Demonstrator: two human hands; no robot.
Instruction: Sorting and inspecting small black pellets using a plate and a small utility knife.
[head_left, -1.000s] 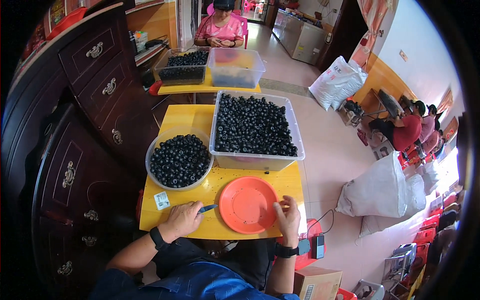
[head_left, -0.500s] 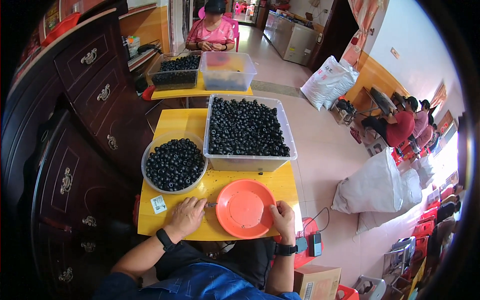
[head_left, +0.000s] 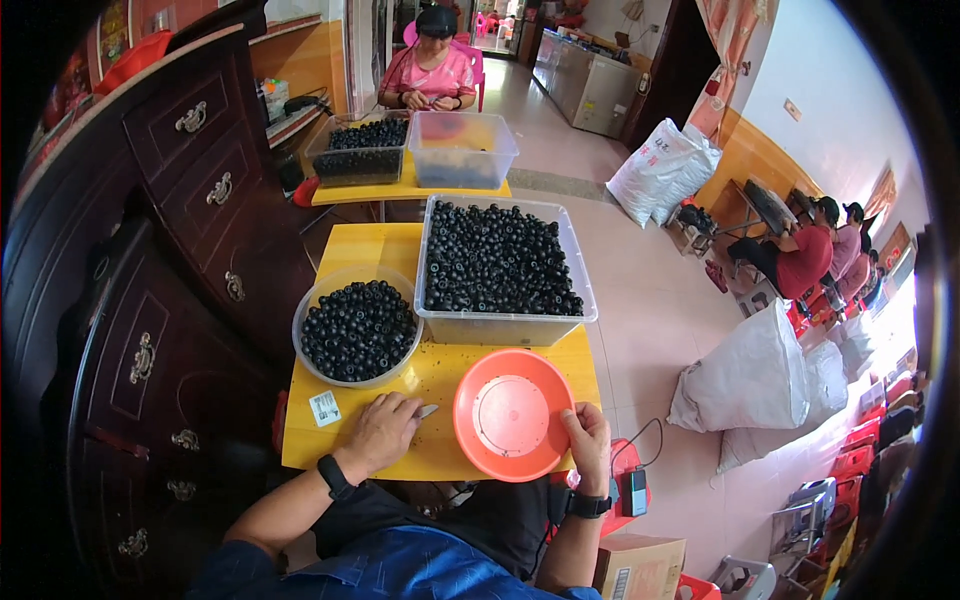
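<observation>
My right hand (head_left: 588, 440) grips the right rim of a shallow orange plastic basin (head_left: 505, 412), which looks tilted, its right side near the table's front edge. Dark crumbs lie on the basin's inner bottom. On the yellow table, my left hand (head_left: 386, 432) is closed with a short silver blade (head_left: 428, 411) poking out past the fingers; its handle is hidden. Beyond that hand is a round clear tub (head_left: 408, 362) full of small black ring-like parts. A large rectangular clear bin (head_left: 500, 328) heaped with the same black parts stands behind the basin.
A white label (head_left: 324, 408) lies left of my left hand, and dark specks dot the yellow table (head_left: 372, 240). Dark wooden drawers (head_left: 120, 350) crowd the left side. Across a second table sits another person (head_left: 430, 75). White sacks (head_left: 740, 370) and a cardboard box (head_left: 640, 566) are on the right.
My right hand has shifted the orange basin to the right and tilted it. The blade in my left hand has turned and now shows its flat side. The whole view has moved slightly.
</observation>
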